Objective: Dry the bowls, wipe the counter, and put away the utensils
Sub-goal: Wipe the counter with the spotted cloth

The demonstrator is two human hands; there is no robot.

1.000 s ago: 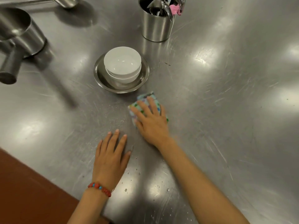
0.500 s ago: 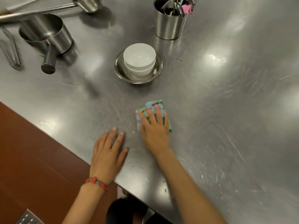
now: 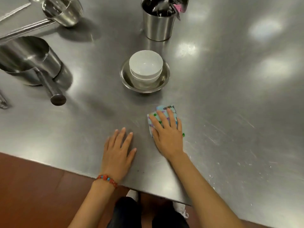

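Observation:
My right hand [image 3: 167, 134] presses flat on a folded light-blue patterned cloth [image 3: 164, 111] lying on the steel counter [image 3: 230, 104]. My left hand [image 3: 117, 152], with a red bead bracelet on the wrist, rests flat and empty on the counter near its front edge, left of the cloth. Two stacked white bowls [image 3: 145, 66] sit inside a shallow steel bowl [image 3: 165, 78] just beyond the cloth. A steel cup of utensils [image 3: 158, 25] stands behind them.
A steel saucepan with a long handle [image 3: 31, 63] lies at the left. Another steel pot [image 3: 64, 10] and long metal handles are at the back left. The counter's front edge runs under my wrists, with brown floor [image 3: 41, 186] below.
My right hand has slid the cloth toward the counter's front edge, away from the bowls. The view has tilted back, showing more floor. My left hand stays flat beside it.

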